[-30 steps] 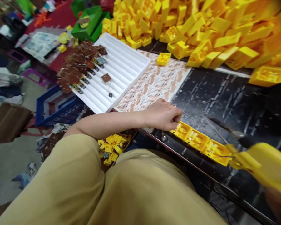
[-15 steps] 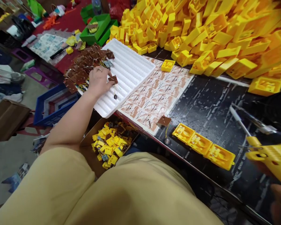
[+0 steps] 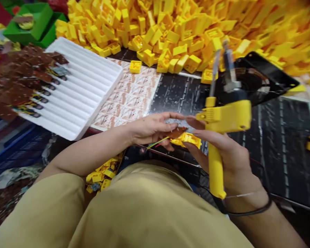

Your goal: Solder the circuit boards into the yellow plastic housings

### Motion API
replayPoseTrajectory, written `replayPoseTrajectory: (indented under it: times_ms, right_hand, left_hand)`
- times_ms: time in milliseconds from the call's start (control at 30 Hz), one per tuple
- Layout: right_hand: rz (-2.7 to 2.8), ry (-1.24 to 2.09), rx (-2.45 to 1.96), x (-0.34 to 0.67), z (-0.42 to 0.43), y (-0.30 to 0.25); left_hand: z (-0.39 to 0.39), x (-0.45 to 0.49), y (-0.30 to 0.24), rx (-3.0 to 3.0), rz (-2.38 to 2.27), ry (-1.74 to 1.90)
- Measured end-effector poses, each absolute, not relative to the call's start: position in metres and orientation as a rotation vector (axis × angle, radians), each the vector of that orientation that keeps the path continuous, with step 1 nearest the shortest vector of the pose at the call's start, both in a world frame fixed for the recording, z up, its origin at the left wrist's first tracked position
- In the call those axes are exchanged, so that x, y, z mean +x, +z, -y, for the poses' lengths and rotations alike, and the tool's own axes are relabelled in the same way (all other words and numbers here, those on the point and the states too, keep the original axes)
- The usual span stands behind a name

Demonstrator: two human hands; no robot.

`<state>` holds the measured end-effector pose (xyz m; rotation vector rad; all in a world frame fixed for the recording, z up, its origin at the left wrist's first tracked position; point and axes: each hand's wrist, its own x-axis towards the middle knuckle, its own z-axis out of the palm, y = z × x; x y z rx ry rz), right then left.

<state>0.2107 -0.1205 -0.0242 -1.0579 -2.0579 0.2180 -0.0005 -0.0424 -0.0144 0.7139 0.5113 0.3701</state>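
My left hand [image 3: 151, 129] is closed on a small brown circuit board [image 3: 179, 131], with thin coloured wires [image 3: 157, 142] trailing from it. Under the board, yellow plastic housings [image 3: 193, 139] lie at the table's front edge, partly hidden by my hands. A yellow soldering gun [image 3: 226, 117] is gripped in my right hand [image 3: 234, 155], its metal tip pointing up and away. The thumb and fingertips of that hand come close to the board's right end; motion blur hides whether they touch it.
To the left, a white ribbed foam tray [image 3: 93, 79] carries a heap of brown boards [image 3: 18, 79] with wires. A big pile of yellow housings [image 3: 170, 31] fills the back. A black holder [image 3: 268, 79] stands at right. Below the table is a box of yellow parts [image 3: 100, 175].
My left hand has left the foam tray and come right with a circuit board. My right hand has brought the soldering gun inward, its tip now upward. The view has turned right.
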Motion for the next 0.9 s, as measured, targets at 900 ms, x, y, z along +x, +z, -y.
replayPoseTrajectory:
  times_ms: [900]
  right_hand:
    - [1.784, -0.032, -1.071, 0.211, 0.135, -0.044]
  left_hand:
    - [0.057, 0.033, -0.01, 1.299, -0.922, 0.706]
